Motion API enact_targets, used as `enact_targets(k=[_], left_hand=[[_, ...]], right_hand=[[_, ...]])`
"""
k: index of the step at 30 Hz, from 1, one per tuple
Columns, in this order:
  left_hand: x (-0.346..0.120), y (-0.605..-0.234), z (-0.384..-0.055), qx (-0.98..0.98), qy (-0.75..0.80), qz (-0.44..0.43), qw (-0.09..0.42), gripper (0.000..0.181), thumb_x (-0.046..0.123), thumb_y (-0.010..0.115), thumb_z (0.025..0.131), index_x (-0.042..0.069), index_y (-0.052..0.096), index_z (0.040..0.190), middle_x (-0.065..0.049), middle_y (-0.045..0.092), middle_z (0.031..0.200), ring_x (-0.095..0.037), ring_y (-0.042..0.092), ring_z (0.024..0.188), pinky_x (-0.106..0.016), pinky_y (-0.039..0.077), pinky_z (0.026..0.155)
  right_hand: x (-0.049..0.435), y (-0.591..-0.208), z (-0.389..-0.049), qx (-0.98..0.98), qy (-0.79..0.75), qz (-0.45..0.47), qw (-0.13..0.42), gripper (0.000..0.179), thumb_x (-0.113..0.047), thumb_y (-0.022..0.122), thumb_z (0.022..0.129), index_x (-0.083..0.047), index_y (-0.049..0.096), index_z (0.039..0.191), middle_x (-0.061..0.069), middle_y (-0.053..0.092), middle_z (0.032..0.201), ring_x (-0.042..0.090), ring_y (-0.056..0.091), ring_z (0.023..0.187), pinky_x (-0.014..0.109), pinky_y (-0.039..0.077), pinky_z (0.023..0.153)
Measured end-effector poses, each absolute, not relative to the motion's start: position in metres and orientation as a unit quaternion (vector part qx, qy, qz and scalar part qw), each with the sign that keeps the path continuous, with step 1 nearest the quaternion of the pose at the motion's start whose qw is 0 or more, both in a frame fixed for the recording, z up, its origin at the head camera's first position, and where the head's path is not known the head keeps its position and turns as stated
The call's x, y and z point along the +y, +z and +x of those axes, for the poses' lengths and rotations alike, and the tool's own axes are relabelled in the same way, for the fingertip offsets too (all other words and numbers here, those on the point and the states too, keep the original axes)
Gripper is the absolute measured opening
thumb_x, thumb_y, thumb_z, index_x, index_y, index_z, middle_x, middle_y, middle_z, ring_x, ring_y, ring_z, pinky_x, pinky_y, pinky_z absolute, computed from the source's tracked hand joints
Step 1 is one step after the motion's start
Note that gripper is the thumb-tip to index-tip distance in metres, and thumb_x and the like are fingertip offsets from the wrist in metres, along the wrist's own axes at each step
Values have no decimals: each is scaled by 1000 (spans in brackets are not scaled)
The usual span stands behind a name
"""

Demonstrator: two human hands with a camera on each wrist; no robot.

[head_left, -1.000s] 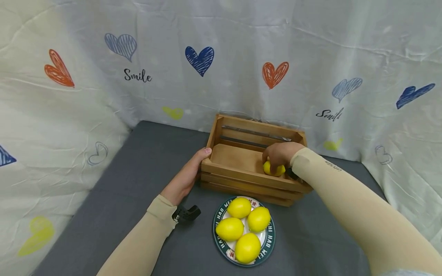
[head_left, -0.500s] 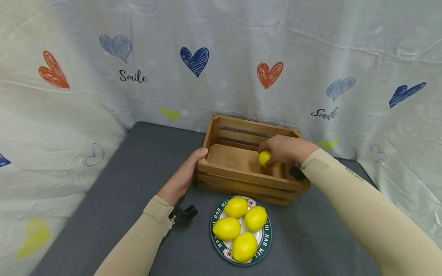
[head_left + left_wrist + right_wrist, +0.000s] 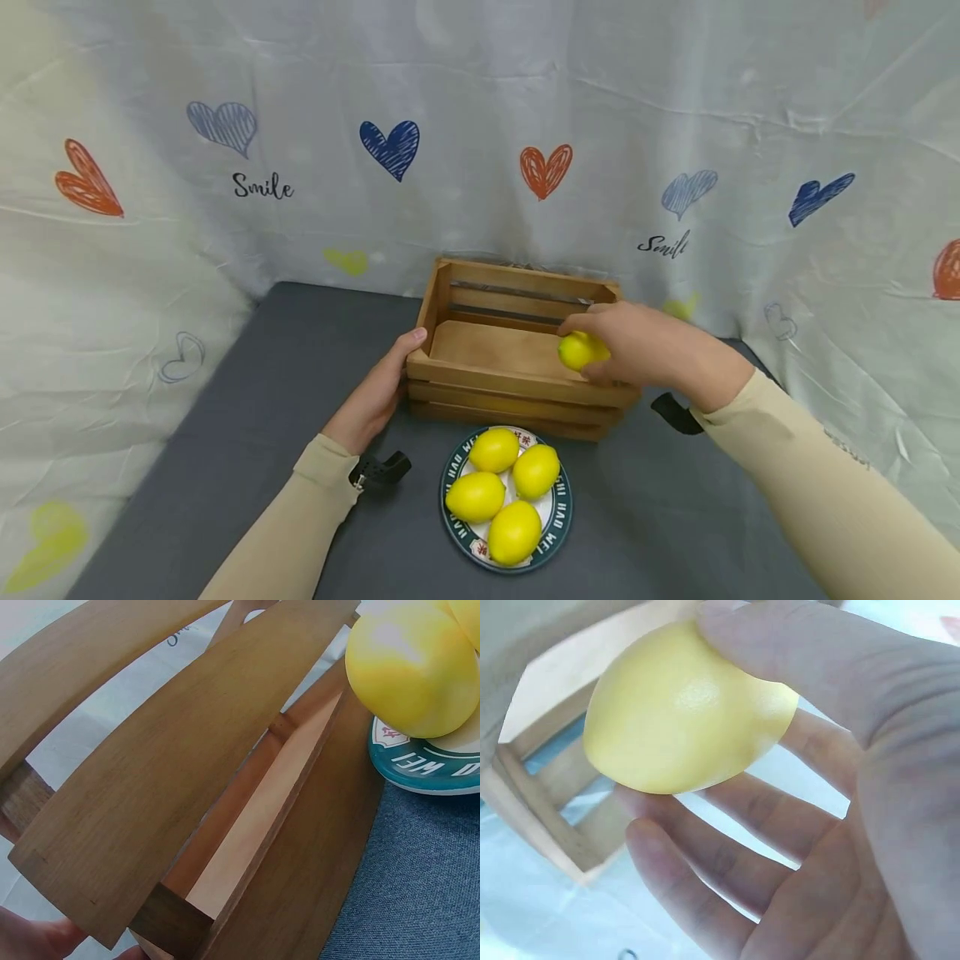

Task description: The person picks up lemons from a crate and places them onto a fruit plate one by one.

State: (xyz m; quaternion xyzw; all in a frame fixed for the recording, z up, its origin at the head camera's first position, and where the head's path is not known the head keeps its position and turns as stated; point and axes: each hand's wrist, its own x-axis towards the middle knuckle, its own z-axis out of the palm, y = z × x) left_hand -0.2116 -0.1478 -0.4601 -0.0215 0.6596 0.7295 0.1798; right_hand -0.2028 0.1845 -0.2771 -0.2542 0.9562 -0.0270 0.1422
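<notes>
A slatted wooden crate point(image 3: 495, 375) stands near the back edge of the table. My left hand point(image 3: 375, 396) grips its left end, the thumb at the top rim; in the left wrist view only bits of fingers point(image 3: 45, 937) show by the slats. Over the crate's right part, my right hand point(image 3: 648, 346) holds a yellow lemon point(image 3: 579, 351) between thumb and fingers. The right wrist view shows that lemon point(image 3: 682, 720) close up, the fingers spread beneath it. In front of the crate, a green-rimmed plate point(image 3: 558, 521) bears several lemons point(image 3: 514, 533).
A dark grey cloth point(image 3: 292, 367) covers the table. A white curtain point(image 3: 465, 200) with printed hearts hangs behind and at both sides, close to the crate's back. Dark straps point(image 3: 675, 412) sit at both wrists.
My right hand has raised the lemon from the crate's floor and drawn it rightward relative to the crate. My left hand stays on the crate's left end. The head view has shifted slightly.
</notes>
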Motion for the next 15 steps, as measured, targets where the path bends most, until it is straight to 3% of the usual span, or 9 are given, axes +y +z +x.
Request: enact_targets(k=[8,15], left_hand=[[-150,-462,-214,662,727,-12,183,95,68,47,102,21,10,175,-14,14,180,-35,17,166,-62,6,135],[-149,-462,-213,664,725,-4,184,97,69,48,101,21,8,175,-13,13,180,-35,18,165,-63,9,134]], right_hand=[[182,-267,-156,956,-21,-275,100,50,-24,88,92,-26,71,138,0,70,120,17,61,89,36,56,79],[180,-284,-120,950,-9,-298,91,56,-29,93,87,-28,70,138,-4,69,116,9,60,83,30,57,73]])
